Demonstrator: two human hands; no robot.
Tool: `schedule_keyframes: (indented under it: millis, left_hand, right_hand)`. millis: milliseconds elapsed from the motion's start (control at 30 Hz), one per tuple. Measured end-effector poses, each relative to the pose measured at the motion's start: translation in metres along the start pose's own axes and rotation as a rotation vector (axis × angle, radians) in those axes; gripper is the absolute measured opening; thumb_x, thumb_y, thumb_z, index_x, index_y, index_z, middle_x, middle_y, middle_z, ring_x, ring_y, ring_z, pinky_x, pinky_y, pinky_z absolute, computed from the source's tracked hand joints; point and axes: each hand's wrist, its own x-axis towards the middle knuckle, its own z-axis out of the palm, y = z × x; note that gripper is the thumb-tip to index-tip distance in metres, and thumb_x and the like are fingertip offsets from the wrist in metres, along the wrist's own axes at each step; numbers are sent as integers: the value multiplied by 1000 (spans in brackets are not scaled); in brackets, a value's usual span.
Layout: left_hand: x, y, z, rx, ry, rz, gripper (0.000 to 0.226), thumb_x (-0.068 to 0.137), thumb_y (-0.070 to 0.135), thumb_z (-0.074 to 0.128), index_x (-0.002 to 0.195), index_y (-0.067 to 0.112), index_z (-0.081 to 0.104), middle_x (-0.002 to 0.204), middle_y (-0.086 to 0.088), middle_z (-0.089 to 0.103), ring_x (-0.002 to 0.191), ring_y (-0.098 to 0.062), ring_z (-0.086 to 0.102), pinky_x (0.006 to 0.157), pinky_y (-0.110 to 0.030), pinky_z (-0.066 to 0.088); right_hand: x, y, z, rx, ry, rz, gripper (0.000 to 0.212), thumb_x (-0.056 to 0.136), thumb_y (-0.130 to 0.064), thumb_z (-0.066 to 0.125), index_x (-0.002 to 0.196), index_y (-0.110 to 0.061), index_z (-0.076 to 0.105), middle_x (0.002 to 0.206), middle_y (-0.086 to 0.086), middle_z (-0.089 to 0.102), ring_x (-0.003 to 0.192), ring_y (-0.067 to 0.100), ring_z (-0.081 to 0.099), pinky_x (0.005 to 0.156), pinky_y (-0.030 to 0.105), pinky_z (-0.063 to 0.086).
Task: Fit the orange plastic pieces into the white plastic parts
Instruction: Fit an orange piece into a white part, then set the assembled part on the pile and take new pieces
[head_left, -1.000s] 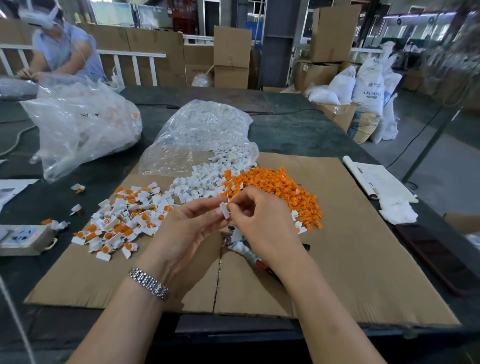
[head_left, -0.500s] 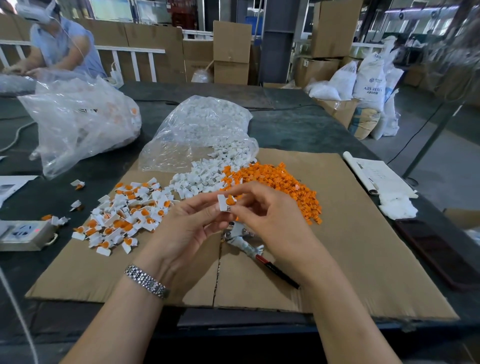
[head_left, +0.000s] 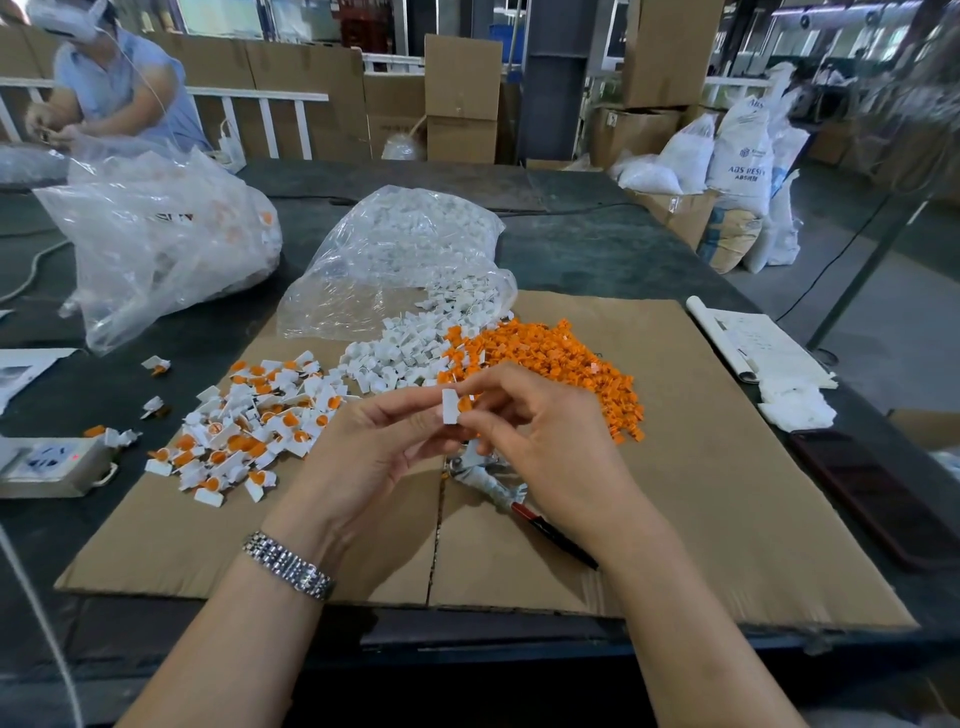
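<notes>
Warehouse-type room, cartons and sacks (head_left: 740, 171) stacked at the back. We're at a dark table (head_left: 571, 249) with flat brown cardboard (head_left: 727, 493) on top, bare on its near and right sides. Our left hand (head_left: 363, 457) and right hand (head_left: 540, 441) meet above it, both pinching one small white part (head_left: 450, 407). Loose orange pieces (head_left: 550, 364) are heaped just behind, plain white parts (head_left: 400, 353) beside them, finished ones (head_left: 249, 431) to the left. Crinkly clear bag (head_left: 395, 260) farther back.
</notes>
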Motion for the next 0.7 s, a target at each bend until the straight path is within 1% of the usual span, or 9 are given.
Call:
schedule_keyframes:
  millis: [67, 167, 233, 333, 467, 533, 600, 667, 700]
  left_hand:
    - [-1, 1, 0, -4, -13, 4, 29, 87, 12, 76, 113, 0, 76, 116, -26, 72, 105, -32, 71, 81, -26, 59]
    - [-4, 4, 2, -6, -20, -14, 35, 81, 22, 78, 110, 1, 77, 110, -24, 74, 100, -28, 74, 83, -28, 60]
    - [-5, 6, 5, 37, 21, -22, 36, 76, 26, 86, 105, 5, 79, 104, -20, 77, 95, -25, 75, 82, -27, 60]
    - [-7, 7, 9, 117, 89, -18, 37, 70, 31, 86, 100, 9, 81, 101, -16, 78, 92, -23, 76, 80, -26, 59]
    - [-7, 9, 12, 85, 134, -21, 28, 71, 22, 84, 95, 8, 82, 104, -18, 77, 90, -24, 77, 76, -24, 60]
    - [-5, 9, 11, -11, 173, -48, 21, 75, 13, 80, 94, 5, 82, 106, -18, 77, 94, -26, 77, 74, -22, 60]
    - [-4, 9, 9, -108, 218, -73, 20, 77, 7, 77, 95, 2, 81, 105, -20, 77, 95, -29, 77, 72, -21, 60]
    - [-4, 9, 6, -153, 249, -92, 19, 77, 5, 76, 95, 1, 81, 102, -23, 76, 93, -30, 77, 69, -21, 61]
    - [-4, 9, 5, -154, 257, -101, 18, 77, 4, 76, 94, 1, 81, 101, -23, 77, 92, -30, 77, 68, -21, 61]
  right_hand:
    - [1, 0, 0, -2, -1, 17, 20, 90, -11, 73, 110, -16, 71, 83, -5, 70, 68, 7, 68, 67, 18, 56]
    - [2, -1, 0, -31, -14, 19, 20, 90, -9, 73, 109, -12, 71, 82, -6, 70, 68, 6, 67, 66, 14, 53]
    - [2, -2, 1, -80, -20, -9, 19, 91, -11, 72, 109, -12, 71, 83, -8, 68, 71, 7, 67, 68, 18, 55]
    - [1, -1, 4, -136, -17, -46, 16, 91, -12, 72, 107, -13, 70, 84, -5, 69, 75, 8, 65, 72, 29, 56]
    - [-1, 3, 7, -142, 3, -62, 21, 90, -17, 74, 110, -17, 69, 86, -8, 67, 78, 7, 63, 74, 26, 54]
    - [-3, 12, 2, -194, 15, 16, 30, 88, -30, 75, 116, -22, 66, 93, -12, 65, 85, 5, 61, 78, 26, 54]
    - [-6, 24, -4, -440, -84, 159, 46, 85, -49, 73, 122, -26, 59, 109, -13, 60, 101, 4, 57, 88, 29, 51]
    - [-10, 33, -9, -664, -275, 316, 62, 80, -60, 71, 129, -26, 54, 123, -8, 54, 117, 13, 50, 98, 38, 46]
    - [-12, 36, -9, -730, -362, 365, 65, 80, -63, 70, 130, -25, 53, 124, -5, 52, 119, 17, 49, 99, 41, 44]
